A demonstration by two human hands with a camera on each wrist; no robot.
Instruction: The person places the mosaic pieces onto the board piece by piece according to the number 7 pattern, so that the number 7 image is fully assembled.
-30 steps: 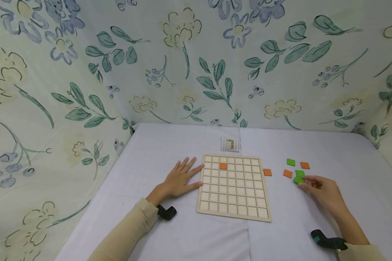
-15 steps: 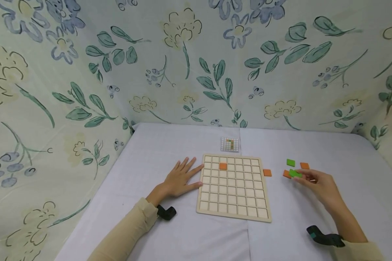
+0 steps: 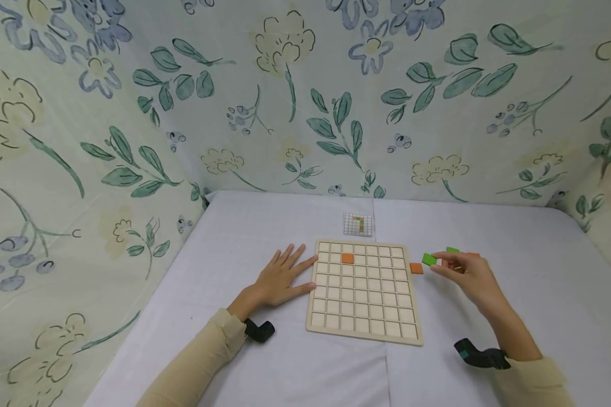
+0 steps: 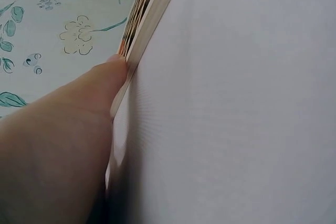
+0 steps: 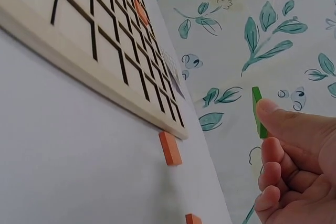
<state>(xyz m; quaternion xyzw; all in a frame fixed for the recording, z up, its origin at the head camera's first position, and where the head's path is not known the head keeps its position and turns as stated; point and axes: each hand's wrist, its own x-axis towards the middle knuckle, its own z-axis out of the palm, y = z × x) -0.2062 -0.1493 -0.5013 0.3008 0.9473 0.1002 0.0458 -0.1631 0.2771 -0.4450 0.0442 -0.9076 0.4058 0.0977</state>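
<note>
Head view: left hand (image 3: 280,281) lies flat, fingers straight and spread, at the board's (image 3: 365,291) nine o'clock edge; right hand (image 3: 465,275) pinches a green tile (image 3: 429,259) in the air off the board's three o'clock side, above an orange tile (image 3: 416,268). Left wrist view: fingertip touches the board's edge (image 4: 149,22). Right wrist view: the pinch on the tile (image 5: 257,111) looks shallow; it could slip out, or seat crooked in a cell.

A makeshift tabletop booth set up for recording, not a lived-in room. Floral fabric (image 3: 295,102) hangs as a backdrop on three sides, well beyond where the green tile (image 3: 429,259) is pinched, and a plain white cloth (image 3: 265,220) covers the table under that grip.
</note>
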